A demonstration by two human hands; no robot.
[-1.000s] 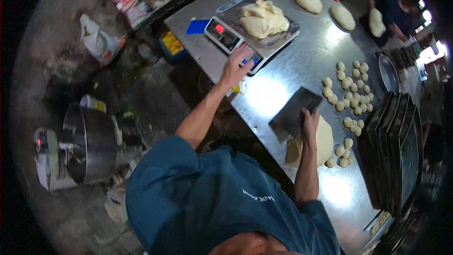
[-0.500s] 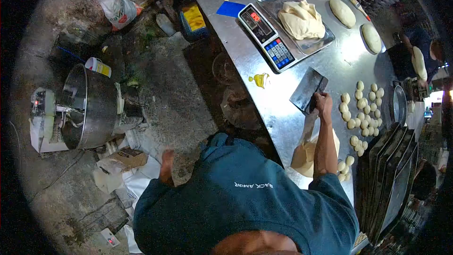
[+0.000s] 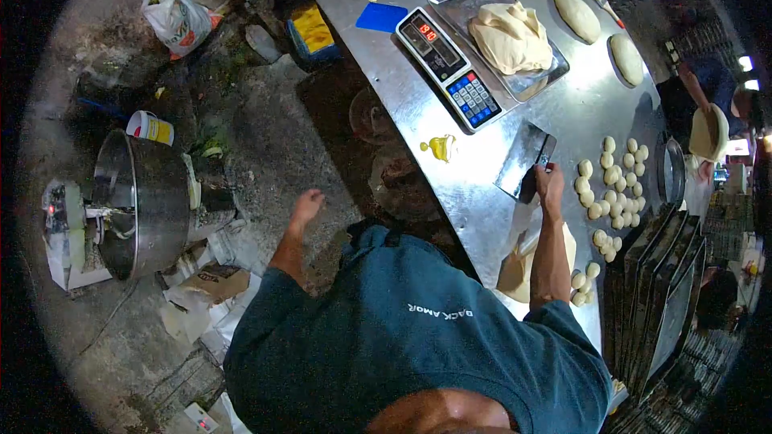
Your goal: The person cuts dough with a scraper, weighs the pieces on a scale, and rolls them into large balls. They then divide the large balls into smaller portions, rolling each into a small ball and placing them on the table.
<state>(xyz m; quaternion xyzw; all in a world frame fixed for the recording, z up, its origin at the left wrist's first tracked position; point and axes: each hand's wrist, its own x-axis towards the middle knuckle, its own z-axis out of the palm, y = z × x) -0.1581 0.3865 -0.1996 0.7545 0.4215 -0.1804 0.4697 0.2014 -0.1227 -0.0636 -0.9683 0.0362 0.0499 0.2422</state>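
Observation:
My right hand (image 3: pixel 549 185) grips a flat metal dough scraper (image 3: pixel 523 159), held over the steel table (image 3: pixel 418 112). Close to that forearm is a large pale piece of dough (image 3: pixel 563 253), partly hidden by the arm. Small dough balls (image 3: pixel 618 185) lie in clusters to the right of the scraper. Away from the table, my left hand (image 3: pixel 308 205) hangs above the floor, fingers apart and holding nothing. A digital scale (image 3: pixel 449 68) with red lit digits bears a metal tray (image 3: pixel 555 87), and on it rests a big lump of dough (image 3: pixel 511 38).
Oval loaves of dough (image 3: pixel 577 18) and a brush (image 3: pixel 607 10) lie along the far side. A blue scraper (image 3: pixel 381 17) is near the table corner. Stacked dark trays (image 3: pixel 655 289) stand at right, a mixer bowl (image 3: pixel 121 201) at left. Another person (image 3: pixel 708 104) holds something pale.
My left hand has swung forward and outward from beside the body. My right hand still holds the scraper in nearly the same place. The scale's digits differ.

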